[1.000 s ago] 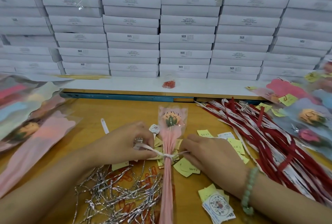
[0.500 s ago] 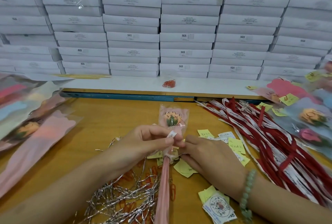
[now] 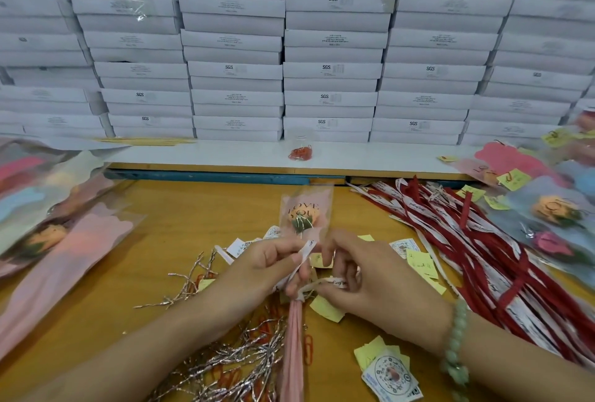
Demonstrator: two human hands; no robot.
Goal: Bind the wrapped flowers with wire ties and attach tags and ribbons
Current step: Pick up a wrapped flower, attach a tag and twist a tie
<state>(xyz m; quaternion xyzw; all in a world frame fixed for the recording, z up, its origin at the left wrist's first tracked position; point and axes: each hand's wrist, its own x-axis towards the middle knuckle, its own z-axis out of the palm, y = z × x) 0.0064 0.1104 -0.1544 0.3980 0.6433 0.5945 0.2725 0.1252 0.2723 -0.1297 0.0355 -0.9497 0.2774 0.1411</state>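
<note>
A single wrapped flower (image 3: 302,218) in a pink sleeve printed "LOVE YOU" lies upright along the table centre, its gathered pink stem (image 3: 293,350) running toward me. A white printed ribbon (image 3: 306,248) is looped round the sleeve's neck. My left hand (image 3: 260,268) pinches one ribbon end, held upward. My right hand (image 3: 370,285) pinches the other ribbon end at the knot. Silver wire ties (image 3: 225,366) lie heaped under my left forearm. Yellow tags (image 3: 420,263) and round-printed cards (image 3: 391,376) are scattered around.
A bundle of red and white ribbons (image 3: 502,260) fans across the right. Wrapped flowers are piled at the right (image 3: 553,211) and at the left (image 3: 54,240). Stacked white boxes (image 3: 331,70) form a wall behind a white shelf holding a bag of red clips (image 3: 301,153).
A second ago both hands pulled the ribbon ends sideways, flat on the table. Now the hands have come together and lifted, the left one holding its end up, the flower raised slightly.
</note>
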